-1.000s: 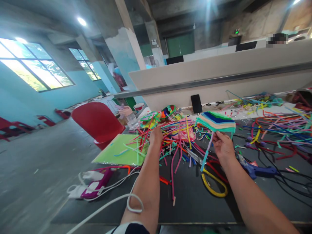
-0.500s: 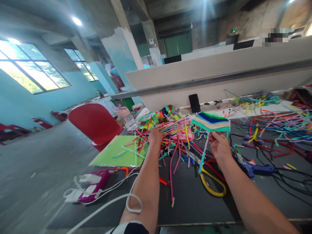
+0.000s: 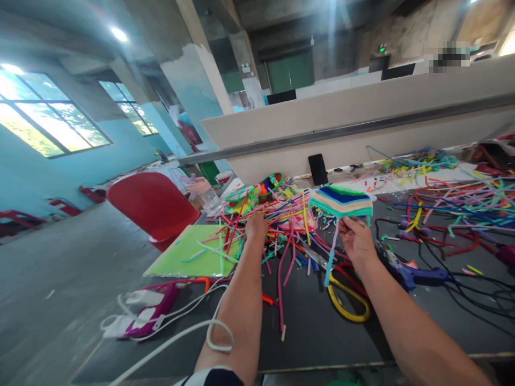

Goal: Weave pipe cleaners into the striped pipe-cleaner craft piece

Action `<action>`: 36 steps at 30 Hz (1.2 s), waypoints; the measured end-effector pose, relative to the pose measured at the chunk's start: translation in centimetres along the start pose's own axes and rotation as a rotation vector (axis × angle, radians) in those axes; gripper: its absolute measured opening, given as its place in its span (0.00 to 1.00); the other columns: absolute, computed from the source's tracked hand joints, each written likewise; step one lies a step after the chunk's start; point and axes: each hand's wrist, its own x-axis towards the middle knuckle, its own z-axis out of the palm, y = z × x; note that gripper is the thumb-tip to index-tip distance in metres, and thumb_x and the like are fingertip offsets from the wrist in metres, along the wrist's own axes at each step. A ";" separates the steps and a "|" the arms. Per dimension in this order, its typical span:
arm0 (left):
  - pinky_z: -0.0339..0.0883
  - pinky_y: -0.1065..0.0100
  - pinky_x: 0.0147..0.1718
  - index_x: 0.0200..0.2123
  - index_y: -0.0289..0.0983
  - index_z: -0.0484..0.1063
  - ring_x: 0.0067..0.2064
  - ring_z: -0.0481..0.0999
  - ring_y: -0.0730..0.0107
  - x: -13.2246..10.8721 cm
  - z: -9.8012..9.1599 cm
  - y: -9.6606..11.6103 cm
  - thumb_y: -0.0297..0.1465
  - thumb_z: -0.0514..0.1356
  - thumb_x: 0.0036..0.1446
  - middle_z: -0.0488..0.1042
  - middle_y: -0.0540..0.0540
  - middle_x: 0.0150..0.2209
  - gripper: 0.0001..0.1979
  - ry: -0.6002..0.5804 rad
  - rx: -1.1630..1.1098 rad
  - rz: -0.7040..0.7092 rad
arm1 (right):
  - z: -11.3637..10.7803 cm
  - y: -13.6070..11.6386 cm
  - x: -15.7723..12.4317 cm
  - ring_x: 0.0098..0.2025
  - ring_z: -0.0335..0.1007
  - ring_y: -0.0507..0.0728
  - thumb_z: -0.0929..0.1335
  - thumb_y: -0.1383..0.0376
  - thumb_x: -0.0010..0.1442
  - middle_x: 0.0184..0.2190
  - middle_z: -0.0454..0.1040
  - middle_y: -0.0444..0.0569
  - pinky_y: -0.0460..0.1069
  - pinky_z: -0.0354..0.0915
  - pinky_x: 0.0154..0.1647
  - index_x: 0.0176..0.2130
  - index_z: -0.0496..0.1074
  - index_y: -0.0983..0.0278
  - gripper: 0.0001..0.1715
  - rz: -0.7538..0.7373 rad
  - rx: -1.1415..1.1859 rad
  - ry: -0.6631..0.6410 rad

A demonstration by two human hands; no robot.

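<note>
My right hand (image 3: 357, 240) pinches a striped pipe-cleaner piece (image 3: 341, 202) by its lower edge. Its bands are green, dark blue, cream and turquoise, and a lilac and turquoise stem (image 3: 332, 249) hangs below it. My left hand (image 3: 256, 226) reaches into a heap of loose pipe cleaners (image 3: 281, 212), mostly pink, red and purple; its fingertips are lost among them. Yellow-handled scissors (image 3: 349, 300) lie below my right hand, blades toward the heap. Right of my right wrist is a blue glue gun (image 3: 422, 276).
A green sheet (image 3: 189, 252) lies left of my left arm, and a purple power strip (image 3: 155, 311) with white cables is nearer me. A phone (image 3: 317, 170) leans on the divider (image 3: 341, 145). More pipe cleaners (image 3: 475, 198) and black cords (image 3: 438, 252) spread at right. A red chair (image 3: 151, 206) stands left.
The whole view has shifted slightly. The striped piece has tilted a little in my right hand, while my left hand stays at the heap.
</note>
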 end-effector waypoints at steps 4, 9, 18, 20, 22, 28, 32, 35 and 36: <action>0.61 0.57 0.46 0.37 0.32 0.72 0.47 0.70 0.54 0.0 -0.5 0.2 0.29 0.52 0.58 0.72 0.37 0.42 0.10 -0.014 -0.032 -0.013 | 0.1 0.0 -0.1 0.22 0.67 0.47 0.76 0.69 0.39 0.20 0.72 0.40 0.42 0.64 0.22 0.22 0.69 0.65 0.12 0.006 -0.010 -0.001; 0.61 0.54 0.46 0.39 0.33 0.70 0.47 0.71 0.52 0.0 -2.4 0.4 0.29 0.51 0.58 0.72 0.37 0.41 0.10 0.031 -0.128 -0.052 | 0.1 0.1 0.0 0.22 0.67 0.47 0.76 0.69 0.39 0.19 0.72 0.40 0.42 0.63 0.22 0.22 0.70 0.65 0.12 0.005 -0.002 -0.002; 0.66 0.68 0.25 0.38 0.37 0.70 0.23 0.70 0.70 -0.8 -6.4 2.7 0.34 0.57 0.53 0.67 0.51 0.20 0.10 -0.107 -0.607 -0.105 | 0.2 0.0 0.0 0.20 0.65 0.46 0.77 0.68 0.38 0.18 0.71 0.40 0.42 0.61 0.20 0.21 0.69 0.65 0.13 -0.014 0.005 -0.004; 0.61 0.74 0.18 0.34 0.36 0.68 0.19 0.64 0.76 -1.3 -8.0 2.8 0.33 0.60 0.48 0.65 0.53 0.19 0.09 -0.223 -0.889 -0.127 | 0.2 0.0 0.0 0.20 0.64 0.46 0.76 0.68 0.39 0.17 0.71 0.40 0.41 0.60 0.20 0.20 0.69 0.65 0.13 -0.011 0.001 0.003; 0.54 0.78 0.13 0.29 0.35 0.67 0.17 0.59 0.81 -1.6 -10.0 2.7 0.31 0.62 0.45 0.66 0.52 0.20 0.08 -0.334 -1.215 -0.158 | 0.1 0.0 0.1 0.19 0.63 0.46 0.76 0.67 0.39 0.17 0.71 0.40 0.41 0.60 0.20 0.20 0.69 0.65 0.12 -0.012 -0.001 0.007; 0.59 0.81 0.16 0.28 0.36 0.67 0.20 0.64 0.84 -3.9 -13.9 4.8 0.26 0.59 0.46 0.71 0.51 0.26 0.03 -0.296 -1.564 -0.109 | -0.1 0.2 0.1 0.18 0.63 0.46 0.76 0.66 0.40 0.18 0.72 0.41 0.42 0.60 0.19 0.22 0.70 0.65 0.12 -0.011 -0.018 -0.007; 0.71 0.68 0.29 0.31 0.37 0.69 0.28 0.73 0.73 -6.6 -12.3 9.6 0.30 0.65 0.44 0.74 0.48 0.32 0.09 -0.465 -1.450 0.098 | 0.2 0.0 -0.2 0.20 0.64 0.46 0.76 0.67 0.39 0.18 0.71 0.40 0.42 0.61 0.21 0.22 0.69 0.64 0.13 -0.025 -0.005 -0.004; 0.68 0.69 0.27 0.30 0.35 0.71 0.25 0.71 0.73 -8.0 -10.2 12.6 0.32 0.67 0.42 0.72 0.50 0.25 0.11 -0.538 -1.259 0.227 | 0.3 -0.1 -0.2 0.21 0.65 0.47 0.76 0.67 0.38 0.18 0.70 0.40 0.42 0.61 0.21 0.19 0.66 0.64 0.15 -0.037 -0.007 0.032; 0.66 0.70 0.26 0.29 0.35 0.71 0.25 0.70 0.74 -8.2 -9.4 13.1 0.32 0.68 0.42 0.71 0.50 0.24 0.11 -0.515 -1.219 0.248 | 0.3 -0.2 -0.2 0.21 0.65 0.47 0.76 0.67 0.38 0.18 0.70 0.39 0.42 0.61 0.21 0.19 0.65 0.64 0.16 -0.040 -0.009 0.037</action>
